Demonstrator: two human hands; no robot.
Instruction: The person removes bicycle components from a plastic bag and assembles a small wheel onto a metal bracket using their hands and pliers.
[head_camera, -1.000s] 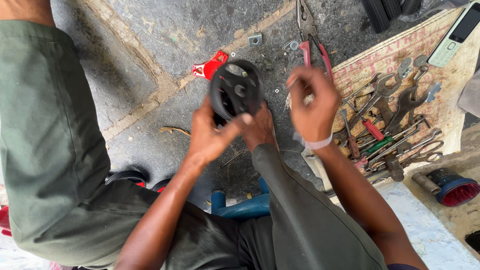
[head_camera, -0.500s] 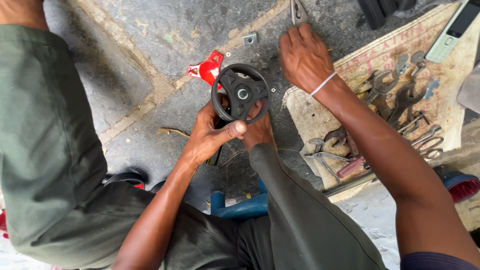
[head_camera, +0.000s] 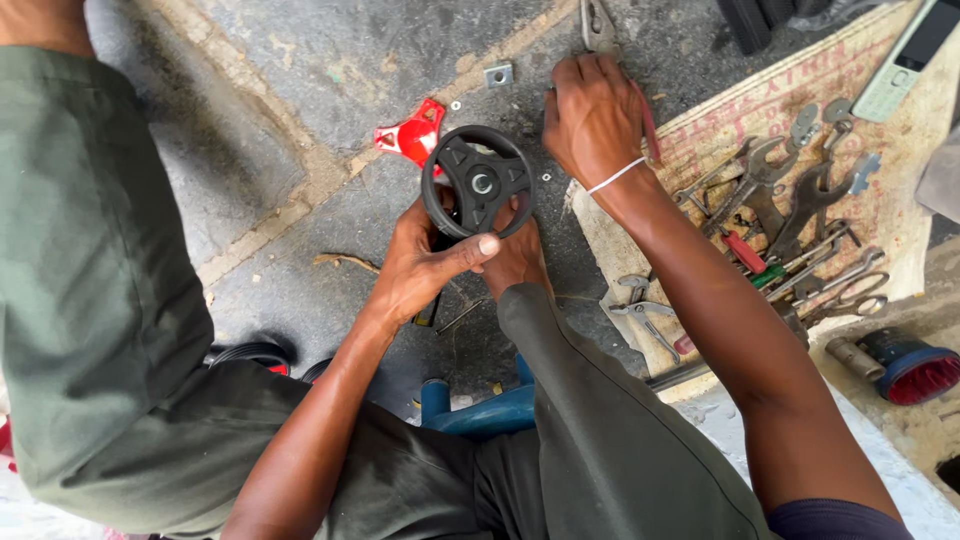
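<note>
The left hand (head_camera: 425, 265) has its grip closed around a black wheel (head_camera: 478, 182); the right hand (head_camera: 595, 115), farther right, closes its grip on a red-handled tool (head_camera: 650, 130) on the floor (head_camera: 300, 90).

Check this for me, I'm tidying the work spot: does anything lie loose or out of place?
Yes. A square plate and small washers lie scattered on the bare concrete, off the mat where the wrenches are heaped. Left hand holds the black wheel.

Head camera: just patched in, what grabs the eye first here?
The black spoked wheel at centre, gripped at its lower rim by the left hand. Behind it on the concrete lies a red plastic part. The right hand reaches to the top, over pliers, beside a cloth strewn with spanners.
</note>
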